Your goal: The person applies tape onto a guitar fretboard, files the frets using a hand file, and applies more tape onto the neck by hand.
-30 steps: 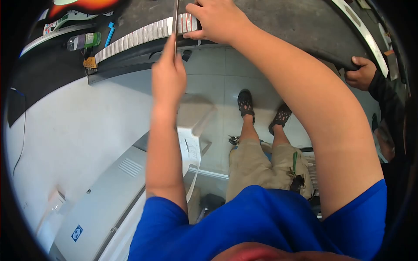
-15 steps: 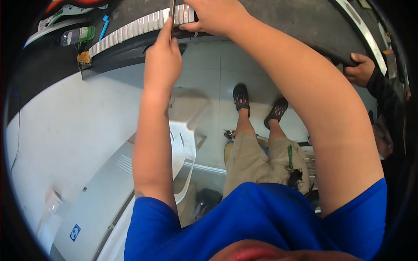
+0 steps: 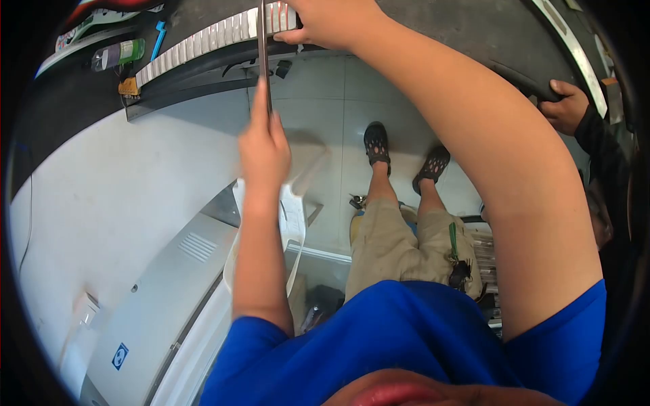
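My left hand (image 3: 265,152) is closed round the lower end of a long thin metal tool (image 3: 263,57), which points up across a curved, ridged silvery strip (image 3: 203,47) on the dark worktop. At the right end of that strip, my right hand (image 3: 328,24) grips it, thumb on the near edge and the other fingers partly cut off by the frame. Red marks show on the ridges beside my right fingers. A small yellow-orange piece (image 3: 128,86) sits at the strip's left end.
Left on the worktop (image 3: 440,34) lie a bottle with green liquid (image 3: 120,54) and a blue tool (image 3: 158,39). Another person's hand (image 3: 567,108) rests on the edge at right. A white chair (image 3: 292,213) and grey cabinet (image 3: 159,284) stand below.
My left hand has moved down toward me with the tool, so more of the tool shows below the strip. My right hand stays on the strip's end. The view has shifted slightly.
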Demonstrator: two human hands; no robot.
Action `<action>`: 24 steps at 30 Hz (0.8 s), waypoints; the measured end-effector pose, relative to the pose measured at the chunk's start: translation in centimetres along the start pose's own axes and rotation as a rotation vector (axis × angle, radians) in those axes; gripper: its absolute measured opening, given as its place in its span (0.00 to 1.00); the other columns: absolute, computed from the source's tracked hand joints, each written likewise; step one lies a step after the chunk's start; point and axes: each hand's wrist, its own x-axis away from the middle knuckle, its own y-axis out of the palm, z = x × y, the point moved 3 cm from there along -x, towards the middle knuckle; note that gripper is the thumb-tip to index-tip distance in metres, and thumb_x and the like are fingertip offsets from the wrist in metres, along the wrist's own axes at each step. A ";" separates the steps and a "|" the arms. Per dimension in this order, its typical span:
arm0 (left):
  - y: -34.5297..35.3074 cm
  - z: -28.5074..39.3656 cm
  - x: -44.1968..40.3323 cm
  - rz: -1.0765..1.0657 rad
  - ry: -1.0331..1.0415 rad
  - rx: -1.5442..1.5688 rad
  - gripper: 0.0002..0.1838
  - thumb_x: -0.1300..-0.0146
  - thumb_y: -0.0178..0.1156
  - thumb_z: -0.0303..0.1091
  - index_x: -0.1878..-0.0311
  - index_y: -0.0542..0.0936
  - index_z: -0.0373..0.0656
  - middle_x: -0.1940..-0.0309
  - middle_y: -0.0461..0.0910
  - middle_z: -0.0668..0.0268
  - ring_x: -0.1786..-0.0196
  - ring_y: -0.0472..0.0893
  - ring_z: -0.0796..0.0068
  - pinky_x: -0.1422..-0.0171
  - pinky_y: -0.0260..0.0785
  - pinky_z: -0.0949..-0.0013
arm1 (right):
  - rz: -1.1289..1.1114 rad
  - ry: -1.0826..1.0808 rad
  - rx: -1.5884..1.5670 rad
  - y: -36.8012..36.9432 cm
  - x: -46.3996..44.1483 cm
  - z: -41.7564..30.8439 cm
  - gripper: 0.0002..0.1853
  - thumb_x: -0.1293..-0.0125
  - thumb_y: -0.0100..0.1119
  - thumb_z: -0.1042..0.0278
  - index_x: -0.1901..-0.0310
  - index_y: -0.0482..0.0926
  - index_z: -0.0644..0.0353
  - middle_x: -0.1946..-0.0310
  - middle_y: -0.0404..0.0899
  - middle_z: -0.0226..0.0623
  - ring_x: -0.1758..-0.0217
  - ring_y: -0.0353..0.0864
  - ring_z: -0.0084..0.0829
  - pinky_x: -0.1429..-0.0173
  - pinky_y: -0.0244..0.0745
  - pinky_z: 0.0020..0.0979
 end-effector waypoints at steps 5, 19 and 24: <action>0.4 0.9 -1.4 0.101 0.144 -0.025 0.34 0.22 0.56 0.21 0.14 0.70 0.50 0.41 0.88 0.39 0.52 0.92 0.42 0.49 0.82 0.51 | -0.005 -0.003 -0.005 0.1 -0.1 0.0 0.31 0.43 0.80 0.40 0.47 0.84 0.54 0.50 0.82 0.42 0.41 0.80 0.45 0.38 0.73 0.48; -1.2 2.4 -7.1 -0.038 -0.036 -0.007 0.30 0.18 0.57 0.26 0.15 0.72 0.51 0.42 0.87 0.41 0.58 0.89 0.46 0.49 0.82 0.55 | 0.009 -0.013 0.012 -0.1 0.0 0.1 0.31 0.43 0.80 0.39 0.48 0.84 0.54 0.50 0.81 0.42 0.41 0.81 0.45 0.39 0.73 0.48; -0.2 -0.3 -2.6 0.029 0.054 -0.013 0.30 0.15 0.56 0.30 0.14 0.71 0.53 0.40 0.92 0.55 0.60 0.88 0.68 0.46 0.82 0.63 | -0.015 -0.021 0.004 0.1 -0.3 0.1 0.31 0.43 0.80 0.39 0.48 0.84 0.54 0.50 0.81 0.42 0.41 0.81 0.45 0.39 0.73 0.48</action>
